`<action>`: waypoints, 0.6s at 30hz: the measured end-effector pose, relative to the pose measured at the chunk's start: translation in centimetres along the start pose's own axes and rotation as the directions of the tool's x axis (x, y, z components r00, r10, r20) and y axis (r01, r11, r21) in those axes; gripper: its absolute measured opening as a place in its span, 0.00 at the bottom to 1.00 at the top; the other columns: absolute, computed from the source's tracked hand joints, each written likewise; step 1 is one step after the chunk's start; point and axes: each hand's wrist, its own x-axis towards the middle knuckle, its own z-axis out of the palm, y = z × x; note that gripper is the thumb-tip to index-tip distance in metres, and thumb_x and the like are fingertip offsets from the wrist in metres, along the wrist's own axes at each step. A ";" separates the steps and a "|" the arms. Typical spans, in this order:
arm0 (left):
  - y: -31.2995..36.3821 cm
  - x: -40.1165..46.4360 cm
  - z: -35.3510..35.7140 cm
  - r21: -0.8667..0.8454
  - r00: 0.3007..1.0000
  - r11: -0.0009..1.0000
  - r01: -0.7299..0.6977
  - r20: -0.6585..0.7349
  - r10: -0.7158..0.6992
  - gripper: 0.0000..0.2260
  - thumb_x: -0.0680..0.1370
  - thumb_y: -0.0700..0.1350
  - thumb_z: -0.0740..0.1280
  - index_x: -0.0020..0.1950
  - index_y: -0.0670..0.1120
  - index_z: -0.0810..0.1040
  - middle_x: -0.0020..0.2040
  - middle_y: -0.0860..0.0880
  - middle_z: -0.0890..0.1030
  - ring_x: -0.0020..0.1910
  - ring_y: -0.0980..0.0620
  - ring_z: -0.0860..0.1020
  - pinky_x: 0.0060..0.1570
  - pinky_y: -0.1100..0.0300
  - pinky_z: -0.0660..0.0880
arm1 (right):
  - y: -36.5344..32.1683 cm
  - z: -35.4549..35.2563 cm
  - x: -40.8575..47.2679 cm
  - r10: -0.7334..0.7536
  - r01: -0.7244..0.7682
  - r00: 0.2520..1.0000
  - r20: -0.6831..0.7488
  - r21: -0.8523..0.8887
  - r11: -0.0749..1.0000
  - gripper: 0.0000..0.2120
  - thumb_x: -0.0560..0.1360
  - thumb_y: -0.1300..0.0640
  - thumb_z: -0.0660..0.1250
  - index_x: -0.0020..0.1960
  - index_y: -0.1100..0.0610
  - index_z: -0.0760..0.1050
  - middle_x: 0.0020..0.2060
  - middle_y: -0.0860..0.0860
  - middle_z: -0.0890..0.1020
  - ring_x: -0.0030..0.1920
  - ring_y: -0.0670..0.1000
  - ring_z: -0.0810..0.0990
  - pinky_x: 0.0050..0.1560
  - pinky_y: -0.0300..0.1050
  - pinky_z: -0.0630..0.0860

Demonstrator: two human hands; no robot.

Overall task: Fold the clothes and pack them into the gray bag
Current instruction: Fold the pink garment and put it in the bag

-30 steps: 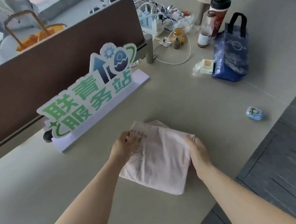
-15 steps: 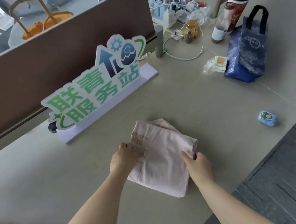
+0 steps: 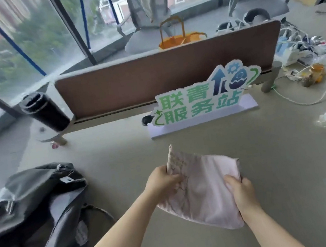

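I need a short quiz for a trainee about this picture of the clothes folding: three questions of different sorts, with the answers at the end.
1. True or false: the folded pink garment is already inside the gray bag.
2. Multiple choice: from the camera's view, on which side of the garment does the bag lie? A) left B) right C) behind the green sign
3. Fill in: the left hand grips the garment's left edge, and the ______ hand grips its right edge.

Key: 1. False, both hands hold it over the table. 2. A. 3. right.
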 end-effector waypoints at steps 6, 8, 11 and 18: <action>-4.8 -6.9 -11.9 -0.157 0.961 0.984 -0.081 -0.274 0.035 0.12 0.65 0.54 0.73 0.43 0.50 0.82 0.40 0.52 0.86 0.40 0.52 0.84 0.44 0.54 0.82 | -1.8 10.8 -4.7 -0.162 0.182 0.950 0.267 -0.053 0.982 0.05 0.75 0.63 0.69 0.40 0.61 0.79 0.35 0.52 0.79 0.36 0.48 0.73 0.35 0.44 0.71; -7.3 -9.0 -15.9 -0.184 0.937 0.978 -0.103 -0.346 0.033 0.12 0.64 0.55 0.74 0.42 0.50 0.82 0.40 0.52 0.86 0.41 0.51 0.84 0.47 0.50 0.81 | -2.2 14.9 -7.6 -0.215 0.242 0.912 0.349 -0.036 0.970 0.04 0.74 0.62 0.70 0.40 0.59 0.77 0.34 0.51 0.74 0.37 0.47 0.69 0.31 0.42 0.67; -11.2 -11.8 -21.8 -0.214 0.909 0.969 -0.126 -0.415 0.027 0.12 0.63 0.54 0.75 0.42 0.50 0.83 0.42 0.50 0.86 0.45 0.49 0.84 0.49 0.47 0.81 | -1.9 20.8 -12.3 -0.290 0.331 0.856 0.427 -0.021 0.943 0.09 0.68 0.57 0.69 0.33 0.54 0.70 0.28 0.47 0.68 0.30 0.46 0.64 0.29 0.44 0.62; -23.3 -14.6 -33.7 -0.118 0.879 0.988 -0.099 -0.477 0.031 0.10 0.66 0.56 0.74 0.40 0.51 0.81 0.37 0.54 0.85 0.39 0.53 0.83 0.45 0.50 0.80 | 2.6 34.8 -21.3 -0.261 0.385 0.825 0.501 -0.160 0.909 0.10 0.67 0.52 0.65 0.43 0.58 0.76 0.34 0.50 0.81 0.37 0.53 0.77 0.43 0.51 0.76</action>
